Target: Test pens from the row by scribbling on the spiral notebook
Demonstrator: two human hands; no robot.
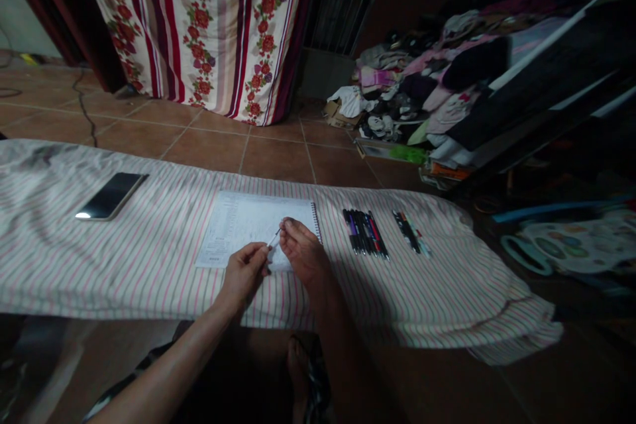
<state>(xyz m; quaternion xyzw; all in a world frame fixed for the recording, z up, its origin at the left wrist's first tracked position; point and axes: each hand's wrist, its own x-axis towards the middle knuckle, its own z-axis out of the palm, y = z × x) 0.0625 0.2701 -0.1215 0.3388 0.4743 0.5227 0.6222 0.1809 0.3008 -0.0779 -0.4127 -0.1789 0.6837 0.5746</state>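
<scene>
Over a spiral notebook, a thin pale pen is held slantwise between my two hands. My left hand pinches its lower end, fingers closed. At the upper end, the fingertips of my right hand are closed on the pen. Right of the notebook lies a row of several pens, mostly dark, with purple and red ones among them. A smaller group of pens rests further right.
A striped cloth covers the long low surface. On its left lies a dark tablet or phone. Beyond are a tiled floor, a floral curtain and a heap of clothes. A pale-blue-rimmed item is at right.
</scene>
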